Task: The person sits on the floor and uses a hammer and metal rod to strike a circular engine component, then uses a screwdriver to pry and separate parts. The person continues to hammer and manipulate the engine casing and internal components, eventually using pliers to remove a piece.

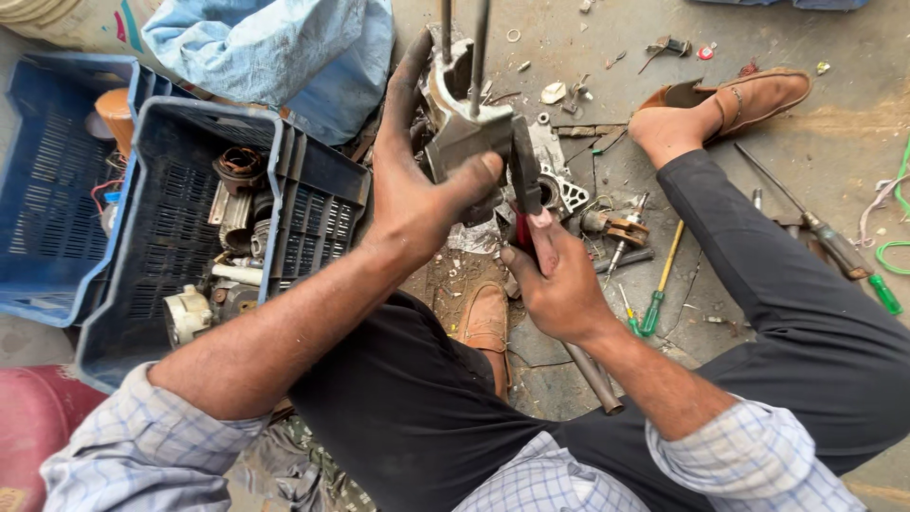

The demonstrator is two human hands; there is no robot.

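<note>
Beside the blue crate of old parts, the left hand grips a grey metal engine part above the floor, thumb pressed on its face, fingers wrapped behind. The right hand pinches a red-handled tool against it. This looks like prying; steady bracing matters next.

You have two blue plastic crates to the left of the metal engine part, one nested against the other. Two thin steel rods rise from that part. To its right lie two green-handled screwdrivers, one beside your leg and one farther out, and two tan shoes are on your feet.
</note>
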